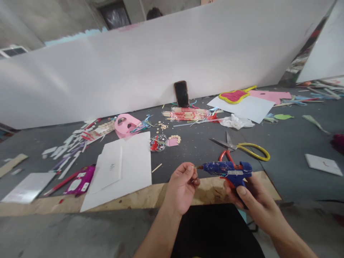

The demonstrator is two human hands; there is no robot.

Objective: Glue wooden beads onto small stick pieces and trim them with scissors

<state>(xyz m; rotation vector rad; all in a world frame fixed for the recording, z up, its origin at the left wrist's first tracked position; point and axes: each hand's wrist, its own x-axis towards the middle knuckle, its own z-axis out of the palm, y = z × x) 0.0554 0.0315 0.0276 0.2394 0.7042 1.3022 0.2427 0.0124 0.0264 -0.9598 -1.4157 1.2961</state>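
My right hand (255,200) is wrapped round the handle of a blue hot glue gun (228,169), whose nozzle points left. The fingers of my left hand (184,182) are pinched together right at the nozzle tip. Whatever they hold is too small to make out. Just beyond the hands lies a pink piece edged with small pale beads (173,141), beside a clear bag of beads and sequins (158,142). Large scissors with yellow handles (252,149) rest open behind the glue gun, and a red-handled tool (225,154) is partly hidden by it.
White foam sheets (134,161) and a purple case (80,181) lie on the left. A phone (181,94) leans against the white partition (134,68). A pack of sticks (188,114), crumpled tissue (236,122) and pink cutouts (126,125) are farther back. A white block (323,165) lies right.
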